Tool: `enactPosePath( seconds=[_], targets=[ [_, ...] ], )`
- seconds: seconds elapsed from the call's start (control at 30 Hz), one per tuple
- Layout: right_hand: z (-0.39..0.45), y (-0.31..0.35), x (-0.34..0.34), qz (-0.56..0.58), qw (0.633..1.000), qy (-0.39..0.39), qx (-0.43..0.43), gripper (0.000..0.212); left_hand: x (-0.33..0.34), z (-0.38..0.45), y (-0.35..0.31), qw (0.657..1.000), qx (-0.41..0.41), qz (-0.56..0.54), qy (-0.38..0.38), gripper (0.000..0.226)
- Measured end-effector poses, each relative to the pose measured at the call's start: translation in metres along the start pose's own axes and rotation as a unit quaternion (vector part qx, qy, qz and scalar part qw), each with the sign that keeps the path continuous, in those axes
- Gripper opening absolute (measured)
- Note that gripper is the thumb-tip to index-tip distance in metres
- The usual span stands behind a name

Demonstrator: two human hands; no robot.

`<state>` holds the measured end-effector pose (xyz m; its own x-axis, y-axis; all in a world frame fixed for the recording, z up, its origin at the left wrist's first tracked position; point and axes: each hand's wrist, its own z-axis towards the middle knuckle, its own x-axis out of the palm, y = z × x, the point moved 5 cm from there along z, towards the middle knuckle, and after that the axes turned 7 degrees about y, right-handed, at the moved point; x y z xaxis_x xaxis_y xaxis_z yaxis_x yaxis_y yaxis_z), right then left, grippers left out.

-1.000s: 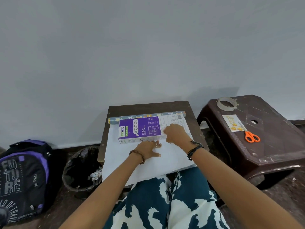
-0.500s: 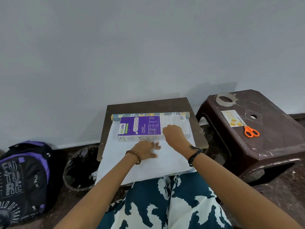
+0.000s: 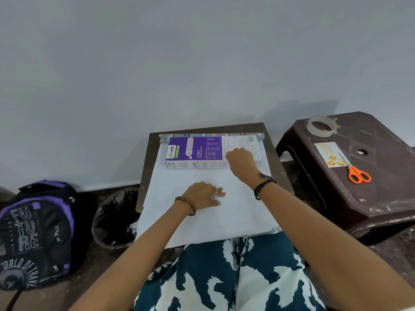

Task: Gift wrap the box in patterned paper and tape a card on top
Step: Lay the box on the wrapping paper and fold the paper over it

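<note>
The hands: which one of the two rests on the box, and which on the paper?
The right hand rests on the purple box; the left hand lies flat on the white paper.

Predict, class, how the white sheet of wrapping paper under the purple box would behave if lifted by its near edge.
Probably floppy: the white sheet of wrapping paper already droops over the table's near edge. It looks thin and light. It may curl back, since its far end is still rolled, and the purple cardboard box would likely pin that end.
</note>
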<state>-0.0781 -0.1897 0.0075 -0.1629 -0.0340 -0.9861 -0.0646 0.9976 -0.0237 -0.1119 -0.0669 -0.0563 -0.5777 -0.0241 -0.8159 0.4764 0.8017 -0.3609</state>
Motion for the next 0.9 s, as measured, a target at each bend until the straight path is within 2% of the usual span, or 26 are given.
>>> enactPosePath(
  seconds=[0.2,0.33,0.4,0.5,0.57,0.73,0.9],
  targets=[
    [0.020,-0.008,0.000,0.007,1.000,0.003,0.005,0.019,0.000,0.004,0.004,1.000,0.001,-0.025,-0.005,0.038],
    [0.023,-0.010,0.008,0.014,0.999,-0.028,0.007,0.023,-0.016,0.009,0.006,0.997,0.015,-0.079,-0.017,0.032],
    [0.019,-0.009,0.015,0.018,0.999,-0.047,0.015,0.033,-0.040,0.012,0.007,0.987,0.023,-0.126,-0.101,0.030],
    [0.012,-0.004,0.033,0.042,0.996,-0.062,0.053,0.051,-0.083,0.021,0.011,0.948,0.012,-0.178,-0.265,0.029],
    [0.008,0.001,0.041,0.061,0.990,-0.097,0.080,0.060,-0.105,0.036,0.013,0.941,0.004,-0.164,-0.295,0.031],
    [0.010,-0.001,0.048,0.096,0.981,-0.135,0.097,0.064,-0.128,0.095,0.025,0.977,-0.027,-0.064,-0.203,0.039],
    [0.012,-0.007,0.045,0.130,0.966,-0.198,0.107,0.057,-0.126,0.140,0.048,0.990,-0.078,-0.013,-0.120,0.040]
  ],
)
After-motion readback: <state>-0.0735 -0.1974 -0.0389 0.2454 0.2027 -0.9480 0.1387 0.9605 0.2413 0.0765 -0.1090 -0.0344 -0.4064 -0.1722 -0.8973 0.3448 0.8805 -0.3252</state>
